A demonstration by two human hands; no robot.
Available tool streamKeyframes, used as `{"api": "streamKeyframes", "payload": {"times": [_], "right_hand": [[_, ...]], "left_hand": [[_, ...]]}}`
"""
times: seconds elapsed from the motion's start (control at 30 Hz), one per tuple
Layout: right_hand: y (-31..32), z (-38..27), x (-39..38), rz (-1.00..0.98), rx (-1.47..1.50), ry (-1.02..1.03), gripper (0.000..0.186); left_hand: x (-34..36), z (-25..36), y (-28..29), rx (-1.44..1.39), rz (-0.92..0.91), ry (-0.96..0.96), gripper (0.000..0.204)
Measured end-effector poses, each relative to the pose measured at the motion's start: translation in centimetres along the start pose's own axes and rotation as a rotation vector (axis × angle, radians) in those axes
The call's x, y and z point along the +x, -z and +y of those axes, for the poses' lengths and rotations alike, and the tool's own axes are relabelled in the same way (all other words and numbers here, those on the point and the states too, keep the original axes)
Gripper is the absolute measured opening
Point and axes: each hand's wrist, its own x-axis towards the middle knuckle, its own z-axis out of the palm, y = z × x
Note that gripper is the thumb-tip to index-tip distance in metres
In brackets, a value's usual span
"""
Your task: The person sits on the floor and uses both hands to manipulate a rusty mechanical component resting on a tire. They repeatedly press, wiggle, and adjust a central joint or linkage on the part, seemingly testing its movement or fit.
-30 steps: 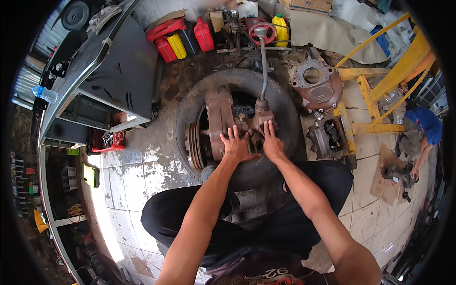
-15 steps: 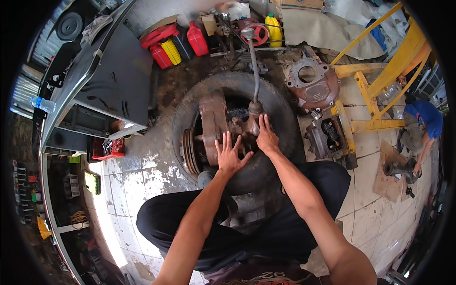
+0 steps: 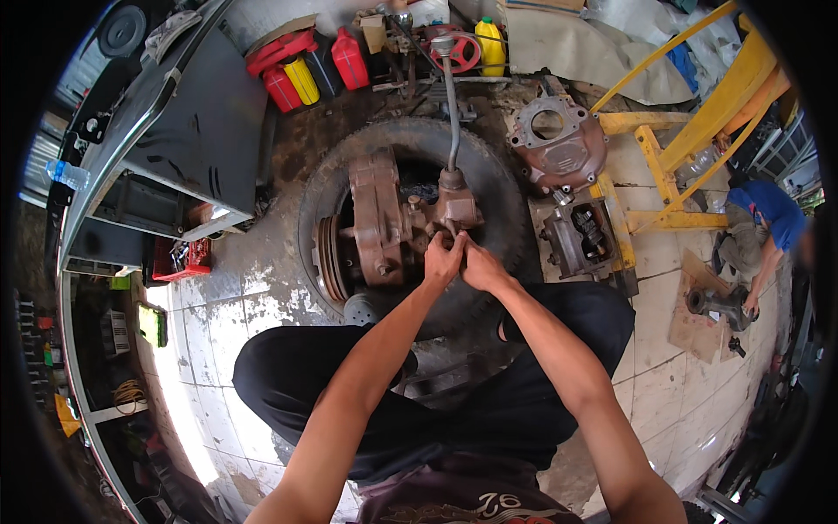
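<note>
A rusty brown gearbox housing (image 3: 374,205) lies on a large black tyre (image 3: 515,205) in front of me. From its right part rises a long bent gear lever (image 3: 454,109) with a round knob. A ribbed round drum (image 3: 329,258) sits at its left end. My left hand (image 3: 443,260) and my right hand (image 3: 480,265) meet at the near side of the housing, below the lever's base. Both are closed, thumbs and fingertips pinched together against the metal. Whatever lies between the fingertips is too small and covered to make out.
An open gear casing (image 3: 578,237) and a bell housing (image 3: 559,148) lie right of the tyre, beside a yellow steel frame (image 3: 655,220). Far right, a person in blue (image 3: 768,214) handles a metal part on cardboard. A grey metal bench (image 3: 196,131) stands left; bottles (image 3: 349,59) line the wall.
My hands have gone from spread fingers over the housing to closed pinches side by side at its near side. The whole view has shifted slightly.
</note>
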Motion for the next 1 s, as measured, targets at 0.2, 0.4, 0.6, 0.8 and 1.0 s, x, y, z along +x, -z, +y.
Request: {"api": "streamKeyframes", "payload": {"times": [0.2,0.4,0.6,0.8,1.0], "right_hand": [[2.3,1.3,1.8,0.22,0.377,-0.102,0.045],[2.4,3.5,7.7,0.088,0.245,-0.441,0.074],[-0.9,3.4,9.8,0.064,0.578,-0.514,0.085],[-0.5,2.6,10.1,0.114,0.705,-0.614,0.086],[0.1,2.4,9.5,0.072,0.785,-0.555,0.089]], "left_hand": [[2.1,-1.3,2.2,0.312,0.162,-0.076,0.034],[4.7,0.5,3.8,0.628,0.185,-0.513,0.027],[7.5,0.0,3.5,0.889,0.054,-0.637,0.027],[7.9,-0.5,-0.4,0.692,0.232,-0.399,0.029],[6.7,-1.8,-1.3,0.542,0.273,-0.497,0.04]]}}
